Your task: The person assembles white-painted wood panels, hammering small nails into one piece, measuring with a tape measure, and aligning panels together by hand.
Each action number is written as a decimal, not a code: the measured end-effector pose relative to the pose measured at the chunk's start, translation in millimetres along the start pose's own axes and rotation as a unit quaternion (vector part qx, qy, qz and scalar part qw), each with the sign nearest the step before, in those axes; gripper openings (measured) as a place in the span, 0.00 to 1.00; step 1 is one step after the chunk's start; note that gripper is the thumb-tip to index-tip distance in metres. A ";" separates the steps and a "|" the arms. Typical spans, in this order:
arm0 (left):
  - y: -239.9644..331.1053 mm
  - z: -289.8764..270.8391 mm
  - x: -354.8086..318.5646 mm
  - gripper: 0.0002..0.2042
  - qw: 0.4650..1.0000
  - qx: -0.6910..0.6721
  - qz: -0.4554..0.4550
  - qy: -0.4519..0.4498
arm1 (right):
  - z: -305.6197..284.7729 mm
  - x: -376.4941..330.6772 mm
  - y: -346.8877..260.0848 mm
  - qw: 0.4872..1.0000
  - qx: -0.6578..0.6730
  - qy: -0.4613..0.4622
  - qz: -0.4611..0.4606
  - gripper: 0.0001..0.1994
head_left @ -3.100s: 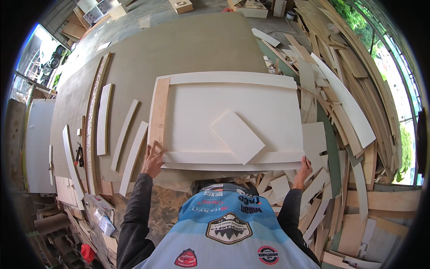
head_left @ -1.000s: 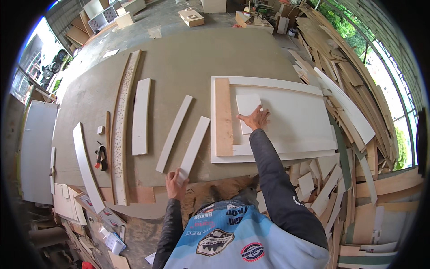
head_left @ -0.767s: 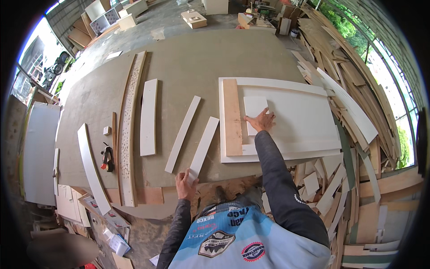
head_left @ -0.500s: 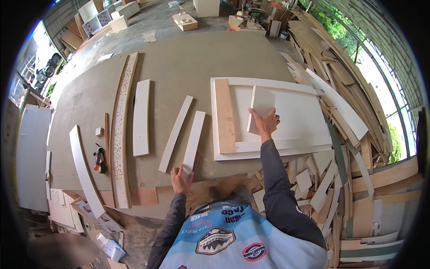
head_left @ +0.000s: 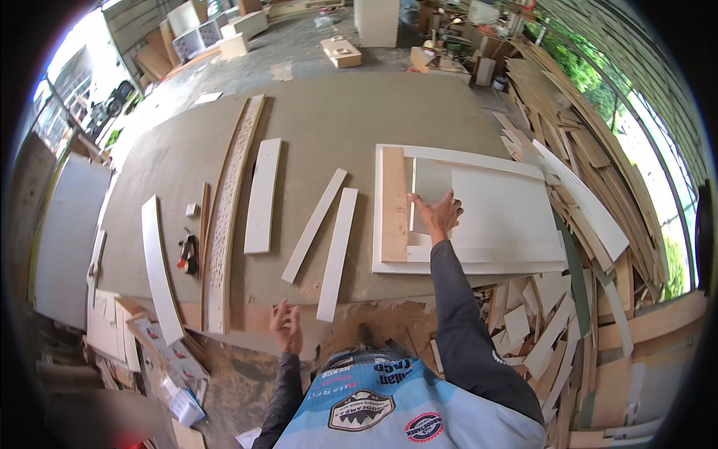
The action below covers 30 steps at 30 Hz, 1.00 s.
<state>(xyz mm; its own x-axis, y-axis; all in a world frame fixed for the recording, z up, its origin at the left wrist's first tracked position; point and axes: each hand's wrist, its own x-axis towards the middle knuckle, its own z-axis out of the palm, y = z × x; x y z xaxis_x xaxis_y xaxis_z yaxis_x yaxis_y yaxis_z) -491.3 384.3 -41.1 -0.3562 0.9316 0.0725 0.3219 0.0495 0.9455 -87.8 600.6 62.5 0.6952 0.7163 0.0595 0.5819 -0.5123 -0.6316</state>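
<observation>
- Closest in, the left hand (head_left: pixel 286 327) hangs at the near edge of the big flat work surface (head_left: pixel 336 120), fingers loosely curled and holding nothing. The near end of a narrow white strip (head_left: pixel 338 253) lies just past its fingertips, not touching.
- Further out, the right hand (head_left: pixel 437 215) is stretched forward with fingers spread, pressed on the near left corner of the loose white panel (head_left: pixel 497 217). It's flat on it rather than wrapped round it, can't tell if any fingertip hooks the edge.
- That panel lies inside a white frame (head_left: pixel 464 157), with a bare wood board (head_left: pixel 393 203) just left of the fingers.
- Looks to me like the panel is being shifted or seated; the next move probably needs a steady slide without snagging the wood board.
- Left of all that: a second white strip (head_left: pixel 315 224), a wider white board (head_left: pixel 263 194), a long perforated plank (head_left: pixel 230 209), a curved white piece (head_left: pixel 159 269).
- Right side is a heap of offcuts (head_left: pixel 598 172) crowding the frame.
</observation>
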 end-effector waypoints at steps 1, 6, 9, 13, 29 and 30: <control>-6.3 -24.0 -11.1 0.21 0.998 -0.053 -0.029 0.025 | 2.3 -21.0 -11.3 0.998 0.053 -0.016 0.003 0.62; 44.4 -100.8 -76.7 0.20 0.984 -0.142 -0.100 0.033 | 20.2 -167.7 -45.6 0.929 0.322 -0.175 -0.057 0.57; 94.0 -92.1 -80.5 0.23 0.958 -0.258 -0.124 -0.020 | 70.4 -241.2 -6.4 0.905 0.366 -0.209 -0.054 0.56; 118.0 -92.5 -65.7 0.25 0.938 -0.300 -0.147 -0.095 | 17.4 -338.0 -50.3 0.916 0.244 -0.316 -0.036 0.61; -1.0 -211.3 174.7 0.20 0.972 -0.180 -0.004 -0.153 | 174.5 -463.0 -188.6 0.910 0.233 -0.214 -0.269 0.33; -6.7 -214.8 189.7 0.20 0.976 -0.155 -0.004 -0.151 | 179.2 -467.2 -195.5 0.910 0.221 -0.215 -0.279 0.33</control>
<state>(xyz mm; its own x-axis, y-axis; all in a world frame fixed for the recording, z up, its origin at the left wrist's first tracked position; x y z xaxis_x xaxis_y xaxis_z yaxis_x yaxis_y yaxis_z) -749.5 483.4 34.5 -0.0677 0.9976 0.0113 0.0232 -0.0098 0.9997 -602.0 451.0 19.7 0.0600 0.9740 0.2183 0.5019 0.1596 -0.8500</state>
